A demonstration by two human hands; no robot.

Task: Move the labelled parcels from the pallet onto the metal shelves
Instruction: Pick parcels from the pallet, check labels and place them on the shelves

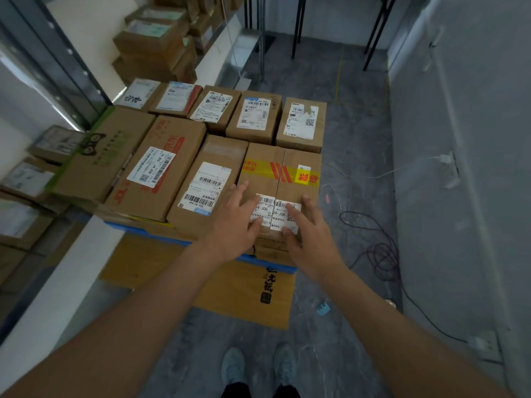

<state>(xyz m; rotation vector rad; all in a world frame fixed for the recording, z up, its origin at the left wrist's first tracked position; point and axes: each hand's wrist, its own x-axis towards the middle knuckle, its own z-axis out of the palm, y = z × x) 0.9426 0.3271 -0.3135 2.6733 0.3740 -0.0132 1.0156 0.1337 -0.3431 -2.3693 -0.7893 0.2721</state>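
Observation:
Several brown cardboard parcels with white labels lie packed together on a blue pallet (143,231). Nearest me on the right is a parcel with yellow and red tape (283,175) and a white "J4-J06" label. My left hand (234,225) lies flat on the near left part of its top, fingers spread. My right hand (309,231) rests with spread fingers on the near right part, over the label. Neither hand grips the box. The metal shelves (66,70) stand to the left, with parcels stacked on them.
A flattened cardboard sheet (230,291) lies under the pallet's near edge. Dark cables (382,248) coil on the grey floor to the right, beside a grey wall. Black table legs (376,30) stand at the back. My shoes (258,366) are just before the cardboard.

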